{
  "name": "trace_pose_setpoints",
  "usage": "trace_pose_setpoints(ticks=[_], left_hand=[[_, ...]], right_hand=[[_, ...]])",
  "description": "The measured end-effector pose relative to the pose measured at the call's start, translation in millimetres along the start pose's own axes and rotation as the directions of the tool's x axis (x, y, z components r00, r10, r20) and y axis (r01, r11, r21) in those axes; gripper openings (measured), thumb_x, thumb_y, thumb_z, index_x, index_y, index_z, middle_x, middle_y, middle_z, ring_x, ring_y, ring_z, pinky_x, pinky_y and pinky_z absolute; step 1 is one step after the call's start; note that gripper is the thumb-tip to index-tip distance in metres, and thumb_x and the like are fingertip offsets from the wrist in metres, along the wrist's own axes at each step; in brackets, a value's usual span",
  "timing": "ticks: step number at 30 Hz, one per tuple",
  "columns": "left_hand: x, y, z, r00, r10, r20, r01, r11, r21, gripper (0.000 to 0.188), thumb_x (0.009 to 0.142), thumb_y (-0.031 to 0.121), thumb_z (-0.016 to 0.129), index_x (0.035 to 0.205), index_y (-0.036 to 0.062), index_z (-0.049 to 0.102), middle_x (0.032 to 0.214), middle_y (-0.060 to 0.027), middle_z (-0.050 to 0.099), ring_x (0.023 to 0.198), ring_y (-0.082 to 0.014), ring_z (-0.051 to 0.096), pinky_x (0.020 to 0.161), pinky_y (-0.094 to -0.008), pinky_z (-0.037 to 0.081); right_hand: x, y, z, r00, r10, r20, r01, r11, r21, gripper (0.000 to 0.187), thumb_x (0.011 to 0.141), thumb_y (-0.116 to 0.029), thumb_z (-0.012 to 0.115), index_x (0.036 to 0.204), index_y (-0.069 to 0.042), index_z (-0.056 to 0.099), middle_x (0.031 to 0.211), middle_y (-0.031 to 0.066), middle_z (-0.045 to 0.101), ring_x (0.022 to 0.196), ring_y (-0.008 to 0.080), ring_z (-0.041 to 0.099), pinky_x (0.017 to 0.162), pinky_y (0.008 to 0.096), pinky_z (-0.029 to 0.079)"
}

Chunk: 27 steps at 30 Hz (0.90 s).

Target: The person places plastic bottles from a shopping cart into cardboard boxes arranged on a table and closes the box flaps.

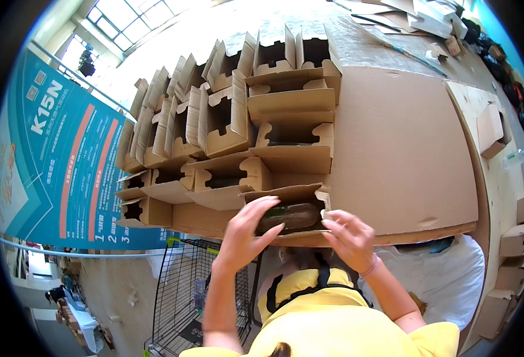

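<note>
An open cardboard box point(282, 193) stands at the near edge of a large cardboard sheet, directly before me. Inside lies a rounded, brownish see-through item point(297, 216) with a green patch at its left end; its exact kind is unclear. Over the box's left end is my left hand point(241, 235), open, its thumb and fingers spread around that end of the item. My right hand point(352, 239) is at the box's right end, fingers bent but apart, the fingertips by the end flap. A small white bit shows at those fingertips.
Several open cardboard boxes point(223, 122) stand packed together beyond and left. The flat cardboard sheet point(401, 154) extends right. A black wire cart point(184, 291) is below left, a white sack point(437, 276) below right. A blue banner point(65, 160) stands left; a wooden board point(482, 172) lies right.
</note>
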State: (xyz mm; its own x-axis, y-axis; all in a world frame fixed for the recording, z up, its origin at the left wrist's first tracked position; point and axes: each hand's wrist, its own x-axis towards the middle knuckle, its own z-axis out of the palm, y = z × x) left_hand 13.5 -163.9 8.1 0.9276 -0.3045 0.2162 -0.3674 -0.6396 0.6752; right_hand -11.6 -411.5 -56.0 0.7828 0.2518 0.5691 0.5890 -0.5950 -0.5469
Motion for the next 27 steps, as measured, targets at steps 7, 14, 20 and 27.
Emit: trace_pose_setpoints(ticks=[7,14,20,27], left_hand=[[-92.8,-52.5,32.4,0.955,-0.278,-0.106,0.260,0.953,-0.154,0.029,0.076,0.015,0.077,0.096,0.0034,0.059,0.109,-0.0158,0.066,0.103,-0.0273,0.064,0.087,-0.0354,0.050],[-21.7,-43.3,6.7,0.956,0.190,-0.225,-0.092,0.918,0.385,0.063,0.074,0.010,0.077,0.129,0.0047,0.046,0.130,-0.0185,0.052,0.120,-0.0320,0.051,0.102,-0.0430,0.042],[-17.6,-70.7,0.6,0.917,0.164,0.364,-0.288,0.903,0.318,0.092,0.068,0.043,0.080,0.136,-0.0055,0.041,0.137,-0.0256,0.045,0.128,-0.0367,0.044,0.107,-0.0463,0.036],[-7.9,-77.4,0.3,0.782,0.246,0.573,-0.531,0.744,0.406,0.108,0.063,0.036,0.084,0.151,0.0185,0.023,0.146,-0.0282,0.027,0.131,-0.0445,0.032,0.107,-0.0559,0.027]], right_hand=[[-14.9,-4.4,31.8,0.985,0.119,0.124,-0.142,0.969,0.201,0.030,0.081,-0.013,0.069,0.109,-0.006,0.061,0.114,0.0146,0.062,0.109,0.0330,0.058,0.100,0.0441,0.043],[-6.0,-13.6,73.2,0.910,0.357,-0.210,-0.368,0.930,-0.016,0.042,0.080,-0.002,0.065,0.121,-0.005,0.055,0.127,0.0168,0.053,0.112,0.0345,0.055,0.098,0.0391,0.044],[-27.1,-2.4,90.2,0.730,0.668,-0.141,-0.610,0.731,0.305,0.051,0.086,-0.025,0.066,0.127,0.002,0.052,0.114,0.0238,0.062,0.106,0.0390,0.060,0.093,0.0400,0.047],[-28.0,-7.3,71.6,0.522,0.853,0.030,-0.843,0.521,-0.132,0.069,0.089,-0.059,0.049,0.120,0.001,0.061,0.106,0.0278,0.065,0.106,0.0390,0.061,0.092,0.0411,0.046]])
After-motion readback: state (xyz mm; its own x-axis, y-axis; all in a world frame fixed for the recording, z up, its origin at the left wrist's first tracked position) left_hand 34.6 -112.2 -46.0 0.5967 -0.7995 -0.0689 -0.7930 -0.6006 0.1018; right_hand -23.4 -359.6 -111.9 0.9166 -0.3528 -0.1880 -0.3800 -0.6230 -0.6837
